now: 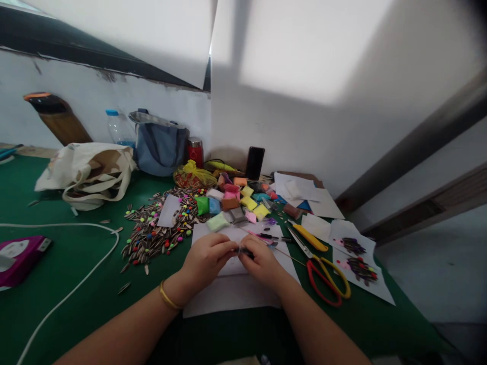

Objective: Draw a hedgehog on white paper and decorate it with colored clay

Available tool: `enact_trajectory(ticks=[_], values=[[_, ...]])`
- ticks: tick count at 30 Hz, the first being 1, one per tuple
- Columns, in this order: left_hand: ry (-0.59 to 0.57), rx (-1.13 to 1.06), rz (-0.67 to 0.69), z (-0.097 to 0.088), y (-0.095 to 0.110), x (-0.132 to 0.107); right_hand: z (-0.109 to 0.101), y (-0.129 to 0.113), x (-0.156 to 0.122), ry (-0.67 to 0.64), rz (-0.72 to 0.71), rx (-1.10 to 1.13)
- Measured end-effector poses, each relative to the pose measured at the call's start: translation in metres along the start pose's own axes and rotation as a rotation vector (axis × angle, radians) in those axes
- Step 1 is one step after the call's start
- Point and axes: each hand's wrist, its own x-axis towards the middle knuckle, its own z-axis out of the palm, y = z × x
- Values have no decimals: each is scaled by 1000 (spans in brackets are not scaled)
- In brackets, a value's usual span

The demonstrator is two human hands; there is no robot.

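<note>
My left hand [207, 259] and my right hand [263, 262] meet over a white sheet of paper [236, 291] on the green table [76, 274]. Both pinch a small dark piece [242, 250] between their fingertips; I cannot make out what it is. A gold bangle [167, 297] circles my left wrist. Just beyond the hands lie small packets of coloured clay [236, 200] and a pile of sunflower seeds [152, 233] mixed with coloured beads.
Red-and-yellow scissors [323, 274] and a yellow-handled tool [312, 238] lie right of my hands. Paper sheets with dark seed figures [357, 258] sit further right. A white cable [76, 284], a cloth bag [87, 172], a blue bag [160, 144], a bottle [117, 126] and a phone [254, 162] stand around.
</note>
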Motion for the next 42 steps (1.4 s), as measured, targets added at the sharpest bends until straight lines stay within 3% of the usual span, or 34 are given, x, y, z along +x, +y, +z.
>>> enact_trajectory(ticks=[6, 16, 21, 26, 32, 42], values=[[-21, 91, 87, -3, 3, 1, 2, -2, 1, 16, 3, -12], [-106, 271, 41, 0, 11, 2, 3, -3, 0, 82, -27, -124], [-123, 234, -11, 1, 9, 2, 1, -5, -1, 57, -56, -245], [-212, 241, -1, 3, 9, 2, 0, -8, -1, 0, -105, -326], [-170, 126, -92, 4, 14, 2, 0, -10, -1, 36, -96, -376], [-151, 66, -97, -1, 9, 1, 7, -12, -1, 84, -108, -436]])
